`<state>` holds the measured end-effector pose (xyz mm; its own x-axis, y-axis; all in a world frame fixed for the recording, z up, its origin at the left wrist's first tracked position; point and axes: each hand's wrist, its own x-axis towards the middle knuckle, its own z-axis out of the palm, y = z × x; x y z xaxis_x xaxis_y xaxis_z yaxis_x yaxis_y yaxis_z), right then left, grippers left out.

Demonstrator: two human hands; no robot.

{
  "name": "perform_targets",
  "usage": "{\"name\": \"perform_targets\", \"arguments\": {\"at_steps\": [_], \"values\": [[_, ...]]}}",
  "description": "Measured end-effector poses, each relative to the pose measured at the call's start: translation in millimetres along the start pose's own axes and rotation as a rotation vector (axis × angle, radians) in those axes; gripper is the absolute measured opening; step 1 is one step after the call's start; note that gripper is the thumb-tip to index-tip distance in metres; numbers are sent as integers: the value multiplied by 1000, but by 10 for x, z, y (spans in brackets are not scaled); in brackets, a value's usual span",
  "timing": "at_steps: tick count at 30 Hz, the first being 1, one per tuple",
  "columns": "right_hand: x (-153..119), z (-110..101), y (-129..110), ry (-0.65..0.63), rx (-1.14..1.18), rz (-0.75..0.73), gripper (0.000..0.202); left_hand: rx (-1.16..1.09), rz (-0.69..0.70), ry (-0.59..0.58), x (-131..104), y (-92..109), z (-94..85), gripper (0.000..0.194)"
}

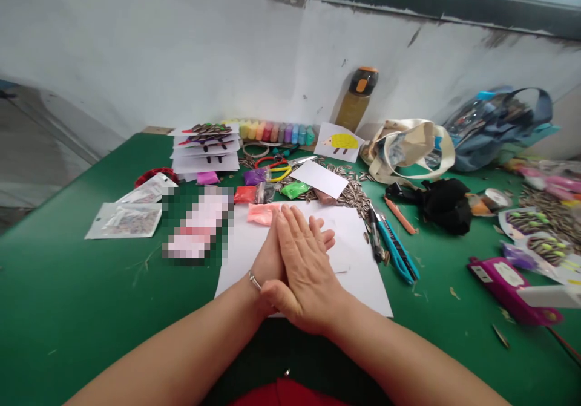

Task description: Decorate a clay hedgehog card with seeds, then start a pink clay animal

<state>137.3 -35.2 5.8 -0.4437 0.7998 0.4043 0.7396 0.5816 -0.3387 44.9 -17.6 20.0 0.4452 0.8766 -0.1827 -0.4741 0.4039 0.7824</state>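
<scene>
Palm to palm, my two hands are pressed together over a white sheet of paper (367,273) on the green table. My right hand (306,267) lies on top with its fingers straight; my left hand (267,261), with a bracelet at the wrist, is mostly covered beneath it. Anything between the palms is hidden. Just beyond the fingertips lies a salmon-pink clay packet (261,213). Past it are a red packet (245,195), a green packet (295,189), a small white card (320,178) and sunflower seeds (354,194).
A teal cutter (399,252) and black marker (375,233) lie right of the paper. Stacked cards (206,161), clay tubs (276,132) and a bottle (357,98) stand behind. Bags (413,152) and a magenta device (512,291) are at right, sachets (124,219) at left.
</scene>
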Motion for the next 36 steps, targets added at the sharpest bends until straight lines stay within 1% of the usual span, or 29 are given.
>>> {"name": "perform_targets", "arguments": {"at_steps": [1,3,4,5,6,7,8,10,12,14,15,16,17,18,19,21,22,23,24,26,27,28,29,30,31,32,33,34,36], "values": [[20,-5,51,23,-6,9,86,-58,-25,-55,-13,15,-1,68],[43,-4,164,108,-73,133,74,-138,-91,-164,-37,58,-7,73],[44,2,197,135,-106,202,73,-174,-121,-209,-43,79,-16,78],[39,11,196,140,-131,235,74,-203,-139,-238,-44,96,-30,83],[29,21,159,139,-136,223,76,-221,-143,-245,-39,104,-50,85],[18,30,90,124,-127,158,78,-217,-130,-218,-31,103,-72,84],[11,37,2,93,-111,54,83,-189,-96,-161,-20,92,-94,80],[19,33,-153,-11,-66,-121,98,-116,61,5,-5,50,-125,65],[58,10,-176,-14,-83,-104,94,-108,102,35,-6,10,-127,60],[97,-11,-58,48,-123,21,85,-116,61,-23,-16,-1,-115,62],[107,-15,17,115,-155,97,78,-126,16,-68,-19,7,-112,65],[107,-13,78,129,-187,180,73,-139,-37,-111,-19,21,-113,71],[98,-7,108,130,-207,218,71,-166,-105,-155,-14,37,-120,77],[83,1,103,115,-202,194,72,-192,-150,-171,-6,52,-130,81],[68,7,68,82,-174,105,76,-208,-163,-160,4,63,-139,82],[53,5,-33,-9,-83,-93,88,-210,-120,-101,20,67,-146,70],[56,-5,-61,-27,-55,-140,91,-204,-98,-86,22,62,-139,63],[65,-18,-59,-23,-64,-122,88,-192,-56,-69,19,55,-127,58],[76,-31,-25,22,-88,-63,82,-178,-38,-80,14,51,-112,56],[86,-46,91,123,-166,99,71,-164,-82,-140,-1,52,-91,62],[81,-46,137,135,-200,155,68,-167,-116,-168,-7,58,-91,68],[70,-43,153,134,-213,172,68,-180,-166,-204,-11,64,-99,74],[55,-39,133,110,-206,140,70,-188,-178,-203,-13,68,-112,77],[41,-38,82,67,-181,80,74,-189,-154,-172,-15,68,-126,76],[32,-42,12,3,-141,-3,81,-188,-95,-117,-19,65,-136,70],[29,-52,-57,-51,-100,-79,88,-185,-65,-87,-25,59,-140,62],[33,-66,-106,-75,-70,-162,90,-185,-39,-70,-33,53,-136,56],[40,-81,-124,-64,-76,-167,87,-189,-22,-71,-43,51,-124,53],[54,-101,-61,27,-130,-39,77,-207,-58,-146,-60,63,-95,56]]}}
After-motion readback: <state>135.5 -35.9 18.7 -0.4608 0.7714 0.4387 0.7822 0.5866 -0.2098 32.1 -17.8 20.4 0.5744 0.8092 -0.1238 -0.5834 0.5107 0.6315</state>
